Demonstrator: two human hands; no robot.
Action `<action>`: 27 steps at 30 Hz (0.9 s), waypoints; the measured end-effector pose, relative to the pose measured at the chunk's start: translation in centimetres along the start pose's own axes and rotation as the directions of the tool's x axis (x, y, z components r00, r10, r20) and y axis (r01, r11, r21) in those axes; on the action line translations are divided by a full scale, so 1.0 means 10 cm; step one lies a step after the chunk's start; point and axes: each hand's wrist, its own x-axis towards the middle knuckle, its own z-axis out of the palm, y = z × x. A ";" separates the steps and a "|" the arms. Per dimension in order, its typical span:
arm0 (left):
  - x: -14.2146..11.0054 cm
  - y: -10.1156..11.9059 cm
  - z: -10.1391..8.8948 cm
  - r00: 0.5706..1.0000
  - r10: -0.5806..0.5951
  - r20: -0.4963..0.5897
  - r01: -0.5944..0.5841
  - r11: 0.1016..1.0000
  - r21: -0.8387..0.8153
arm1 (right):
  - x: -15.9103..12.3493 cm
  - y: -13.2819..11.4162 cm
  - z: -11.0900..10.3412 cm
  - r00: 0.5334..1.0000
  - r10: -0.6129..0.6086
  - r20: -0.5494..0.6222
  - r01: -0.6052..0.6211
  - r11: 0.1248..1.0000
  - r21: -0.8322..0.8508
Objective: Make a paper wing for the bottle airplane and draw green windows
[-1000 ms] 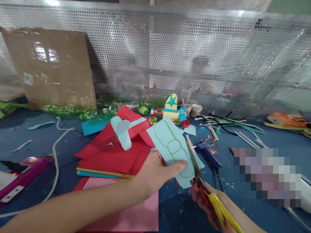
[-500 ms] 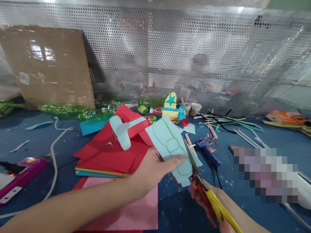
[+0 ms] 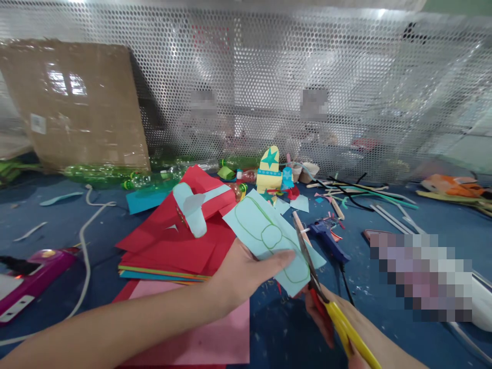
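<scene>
The light-blue paper (image 3: 246,225), outlined in green, is held above the table (image 3: 277,335), its top swung further left than half a second ago, uncovering more of the yellow cutout (image 3: 269,181). The left hand (image 3: 248,271) pinches it, other fingers hidden underneath; the right hand (image 3: 349,310), partly hidden, grasps the scissors (image 3: 332,311), handles cropped below.

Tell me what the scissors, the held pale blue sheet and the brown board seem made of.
Scissors: blades probably steel, from their grey, metallic look; handles likely smooth plastic, given their solid colours. Pale blue sheet: matt paper or card, being thin and free of glare. Brown board: likely cardboard, by its colour; bright reflections suggest a glossy plastic covering.
</scene>
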 end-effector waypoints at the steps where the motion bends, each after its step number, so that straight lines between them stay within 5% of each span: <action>1: 0.00 0.00 0.00 1.000 0.000 0.003 0.000 1.000 -0.002 | 0.00 0.03 0.03 1.000 -0.006 -0.003 0.006 1.000 0.000; 10: 0.00 0.01 -0.01 0.999 0.032 0.030 -0.033 0.997 0.062 | -0.04 0.16 0.15 0.998 0.050 -0.047 -0.049 0.999 0.014; 19: 0.04 0.00 -0.03 0.997 0.069 0.022 -0.071 0.992 0.107 | 0.15 -0.13 -0.17 0.971 -0.190 0.142 0.182 0.981 0.067; 27: 0.03 0.04 -0.01 0.999 0.052 0.004 -0.052 0.989 0.138 | 0.15 -0.13 -0.13 0.981 -0.018 0.191 -0.012 0.987 0.159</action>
